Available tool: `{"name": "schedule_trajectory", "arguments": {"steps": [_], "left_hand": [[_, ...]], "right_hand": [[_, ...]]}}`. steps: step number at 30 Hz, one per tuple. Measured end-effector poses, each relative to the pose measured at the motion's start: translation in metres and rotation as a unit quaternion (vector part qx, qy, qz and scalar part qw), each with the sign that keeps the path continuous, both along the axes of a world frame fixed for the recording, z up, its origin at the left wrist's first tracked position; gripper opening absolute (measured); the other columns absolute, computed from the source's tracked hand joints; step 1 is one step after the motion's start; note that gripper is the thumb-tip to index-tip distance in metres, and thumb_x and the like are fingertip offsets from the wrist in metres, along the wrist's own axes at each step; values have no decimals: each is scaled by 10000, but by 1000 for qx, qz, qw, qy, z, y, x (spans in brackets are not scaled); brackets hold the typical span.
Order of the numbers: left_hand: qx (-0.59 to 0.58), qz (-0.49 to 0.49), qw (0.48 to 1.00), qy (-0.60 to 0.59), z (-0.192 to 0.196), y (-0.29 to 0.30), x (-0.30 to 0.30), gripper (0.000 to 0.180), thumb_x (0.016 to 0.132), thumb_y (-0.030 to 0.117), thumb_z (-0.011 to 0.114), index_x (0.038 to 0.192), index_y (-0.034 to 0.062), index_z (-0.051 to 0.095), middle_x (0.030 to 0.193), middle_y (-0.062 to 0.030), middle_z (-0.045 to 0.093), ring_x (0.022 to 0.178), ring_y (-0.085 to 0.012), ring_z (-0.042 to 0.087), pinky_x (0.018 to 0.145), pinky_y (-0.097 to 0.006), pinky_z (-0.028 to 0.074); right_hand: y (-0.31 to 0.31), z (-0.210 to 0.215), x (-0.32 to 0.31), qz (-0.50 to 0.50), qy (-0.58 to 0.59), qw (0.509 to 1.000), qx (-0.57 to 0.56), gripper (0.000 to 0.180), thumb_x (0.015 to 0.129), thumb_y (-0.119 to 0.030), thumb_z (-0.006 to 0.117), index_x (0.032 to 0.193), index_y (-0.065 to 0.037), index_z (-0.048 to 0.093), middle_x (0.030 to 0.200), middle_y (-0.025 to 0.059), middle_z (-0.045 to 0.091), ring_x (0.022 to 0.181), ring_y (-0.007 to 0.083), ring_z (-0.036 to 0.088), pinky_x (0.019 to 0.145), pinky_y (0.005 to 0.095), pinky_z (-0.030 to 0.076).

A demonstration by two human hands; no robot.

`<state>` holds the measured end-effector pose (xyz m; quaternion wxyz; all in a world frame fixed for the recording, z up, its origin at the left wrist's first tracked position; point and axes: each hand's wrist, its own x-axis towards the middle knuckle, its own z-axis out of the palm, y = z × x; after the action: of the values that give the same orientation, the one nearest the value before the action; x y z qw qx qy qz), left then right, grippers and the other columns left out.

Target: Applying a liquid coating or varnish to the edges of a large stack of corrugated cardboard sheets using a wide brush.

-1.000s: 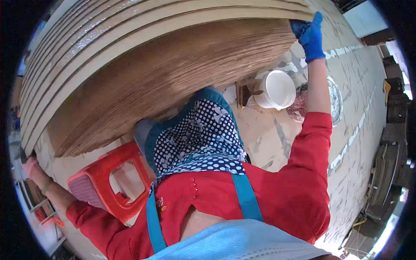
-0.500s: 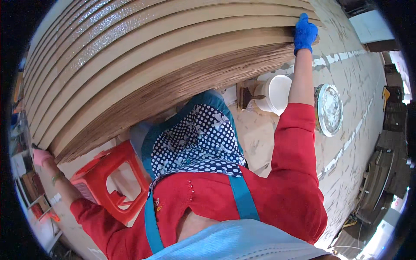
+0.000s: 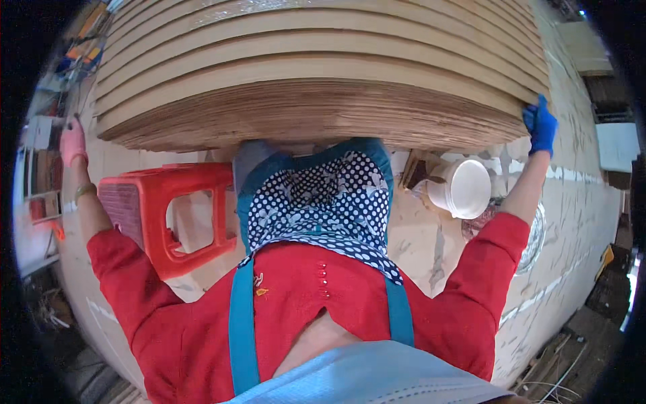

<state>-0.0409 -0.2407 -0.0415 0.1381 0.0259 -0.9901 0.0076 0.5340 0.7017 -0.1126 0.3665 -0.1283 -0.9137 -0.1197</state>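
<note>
A thick stack of brown cardboard sheets [image 3: 316, 114] lies in front of me, its upper sheets fanned back in long overlapping steps. A wet-looking shiny strip [image 3: 259, 7] shows on the far sheets. My right hand [image 3: 540, 126], in a blue knitted glove, is closed at the stack's near right corner, with the thumb up along the edge; its inner fingers are partly hidden. My left hand [image 3: 73, 143], in a pink glove, is beside the stack's left end, apart from the cardboard, fingers stretched away from me.
A red plastic stool [image 3: 156, 195] stands on the floor at my left. Below the stack's right part are a white bucket [image 3: 469, 189] and a round tub [image 3: 533, 239], partly behind my right forearm. Dark piled material [image 3: 555, 363] lies along the right rim.
My view has turned, so the stack now lies nearly level across it. My left hand has come off the stack's left corner; my right hand remains at the right edge, lower in view.
</note>
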Motion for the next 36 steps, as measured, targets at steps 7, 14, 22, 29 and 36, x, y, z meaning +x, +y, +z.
{"name": "schedule_trajectory", "arguments": {"steps": [7,14,22,29,36], "left_hand": [[86,-138,983,-83,-21,69,28,480,822,404,283,903,-13,508,821,-162,555,721,-224,546,554,-337,414],[-45,-213,974,-56,10,120,67,431,806,335,394,1065,-7,440,1050,-155,510,937,-259,512,748,-344,426],[835,-213,499,-89,-40,86,35,428,739,214,549,1101,12,443,1058,-134,506,931,-222,512,768,-307,442],[557,-195,807,27,43,-83,-77,411,749,232,531,1087,11,455,1052,-128,515,921,-209,518,763,-291,431],[177,-130,958,184,-17,168,67,396,762,254,511,1070,9,469,1044,-122,525,908,-193,524,758,-271,419]], "right_hand": [[-83,17,21,-138,267,771,-562,475,777,-442,461,629,7,504,466,62,486,373,132,449,335,234,348],[-12,-7,61,-117,90,595,-790,450,779,-453,452,658,-25,526,475,69,488,357,145,442,333,240,355],[-79,-6,27,-39,195,656,-728,193,824,-275,404,975,-172,467,471,-8,357,336,103,336,301,208,266],[-82,31,-16,107,420,487,-758,573,765,-581,342,772,-38,522,620,98,509,418,147,436,369,262,380],[-12,-12,-9,-78,525,635,-561,520,792,-508,361,849,-36,572,756,125,588,580,221,543,547,375,456]]}}
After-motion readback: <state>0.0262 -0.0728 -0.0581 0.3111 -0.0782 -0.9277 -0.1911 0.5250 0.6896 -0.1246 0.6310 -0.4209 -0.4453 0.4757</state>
